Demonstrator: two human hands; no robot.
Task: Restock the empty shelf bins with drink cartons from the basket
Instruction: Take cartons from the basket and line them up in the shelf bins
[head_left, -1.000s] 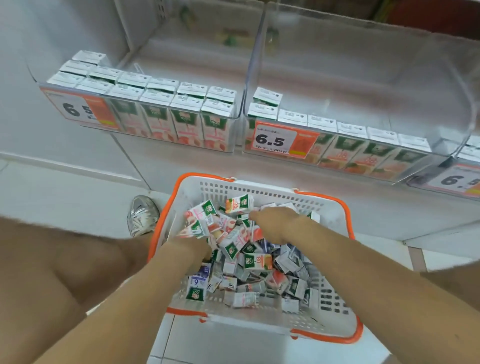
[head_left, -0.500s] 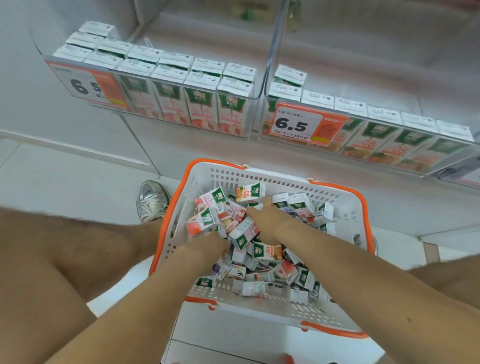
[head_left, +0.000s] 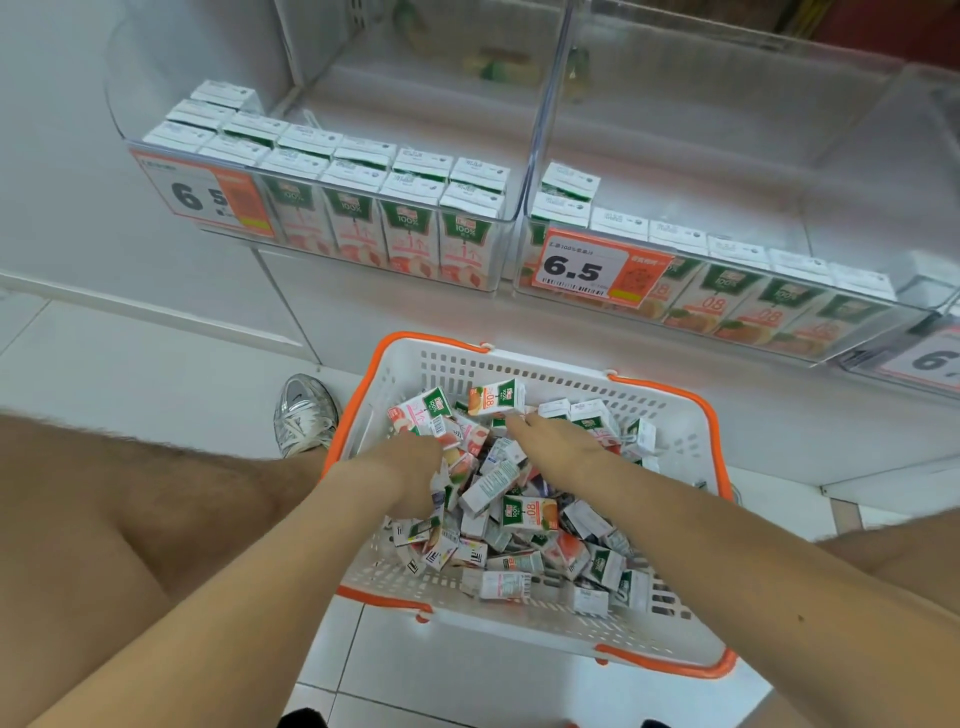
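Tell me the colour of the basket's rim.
Orange rim on a white basket, clearest in the head view.

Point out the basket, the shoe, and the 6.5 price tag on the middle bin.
basket (head_left: 545, 371): head view, on its white slotted back wall.
shoe (head_left: 306, 415): head view, on the laced top.
6.5 price tag (head_left: 571, 267): head view, on the printed digits.

basket: white, orange rim | cartons: white-green
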